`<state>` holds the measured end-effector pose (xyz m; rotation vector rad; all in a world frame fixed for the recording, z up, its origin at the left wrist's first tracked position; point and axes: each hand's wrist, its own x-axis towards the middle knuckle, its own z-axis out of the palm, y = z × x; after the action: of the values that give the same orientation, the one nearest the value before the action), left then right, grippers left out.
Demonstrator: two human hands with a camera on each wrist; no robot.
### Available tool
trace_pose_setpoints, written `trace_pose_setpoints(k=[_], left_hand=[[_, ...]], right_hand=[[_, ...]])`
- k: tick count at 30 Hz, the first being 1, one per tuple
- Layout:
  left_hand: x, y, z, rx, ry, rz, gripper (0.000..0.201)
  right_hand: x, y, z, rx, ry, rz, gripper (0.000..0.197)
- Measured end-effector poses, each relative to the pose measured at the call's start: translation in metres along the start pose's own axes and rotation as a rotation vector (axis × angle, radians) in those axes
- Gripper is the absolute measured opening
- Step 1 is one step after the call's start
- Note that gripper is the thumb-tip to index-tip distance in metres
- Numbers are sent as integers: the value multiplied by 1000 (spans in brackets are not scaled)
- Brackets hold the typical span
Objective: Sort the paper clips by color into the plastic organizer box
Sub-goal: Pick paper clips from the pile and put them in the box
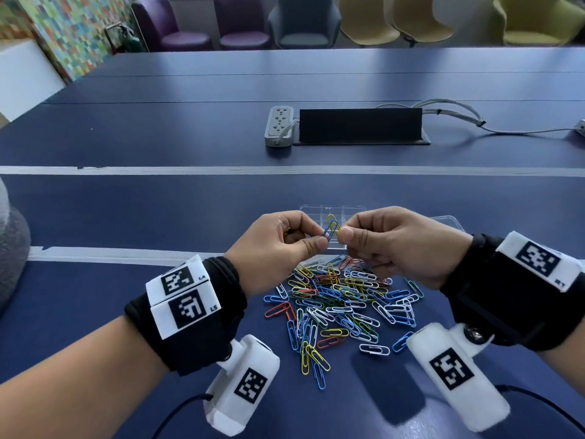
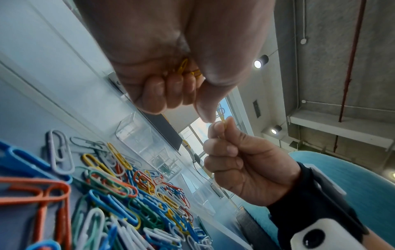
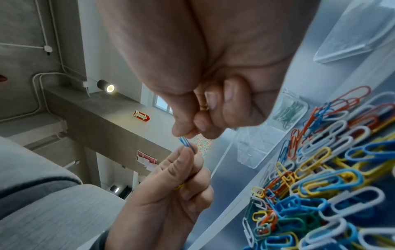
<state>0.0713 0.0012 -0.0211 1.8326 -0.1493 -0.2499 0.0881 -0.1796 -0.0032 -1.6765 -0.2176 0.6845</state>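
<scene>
Your left hand (image 1: 278, 239) pinches a thin blue wire clip (image 1: 327, 233); your right hand (image 1: 392, 242) pinches the linked yellow clip (image 1: 333, 224), mid-frame above the glossy multicoloured clip heap (image 1: 338, 299), before the clear plastic organizer box (image 1: 319, 210).

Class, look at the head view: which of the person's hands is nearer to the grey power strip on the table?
Left. The left hand is below the power strip, almost in line with it; the right hand is below and well off to the strip's right.
</scene>
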Motion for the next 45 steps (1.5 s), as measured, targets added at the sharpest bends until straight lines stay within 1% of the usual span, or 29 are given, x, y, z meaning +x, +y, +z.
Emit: trace_pose_setpoints(k=[6, 9, 10, 14, 17, 20, 23, 25, 28, 31, 33, 39, 42, 45], left_hand=[[0, 2, 0, 29, 35, 103, 20], [0, 5, 0, 86, 55, 148, 7], [0, 5, 0, 115, 63, 167, 5], [0, 2, 2, 178, 68, 213, 8], [-1, 2, 2, 213, 71, 243, 10], [-1, 1, 1, 310, 133, 320, 17], [-3, 2, 2, 463, 213, 426, 7], [-3, 3, 2, 539, 237, 457, 5], [-4, 4, 1, 578, 259, 469, 5], [-6, 6, 0, 541, 246, 460, 4], [-6, 6, -1, 530, 230, 449, 2], [-8, 5, -2, 503, 230, 415, 3], [-7, 6, -3, 483, 243, 402, 5], [-7, 7, -5, 473, 263, 389, 3]], right_hand=[[2, 4, -1, 207, -43, -1, 19], [3, 6, -1, 234, -60, 4, 21], [3, 7, -1, 247, -73, 9, 22], [3, 8, 2, 334, -96, 30, 22], [3, 8, 2, 346, -97, 34, 24], [4, 8, 3, 352, -93, 43, 23], [3, 8, 3, 367, -88, 50, 26], [3, 8, 4, 364, -83, 46, 28], [3, 7, 7, 300, -45, 26, 29], [3, 5, 9, 187, 55, -14, 30], [3, 5, 8, 161, 101, -42, 31], [-1, -1, 5, 203, 87, -40, 21], [-2, -1, 2, 262, 67, -16, 20], [-3, -2, -1, 291, 76, 16, 14]])
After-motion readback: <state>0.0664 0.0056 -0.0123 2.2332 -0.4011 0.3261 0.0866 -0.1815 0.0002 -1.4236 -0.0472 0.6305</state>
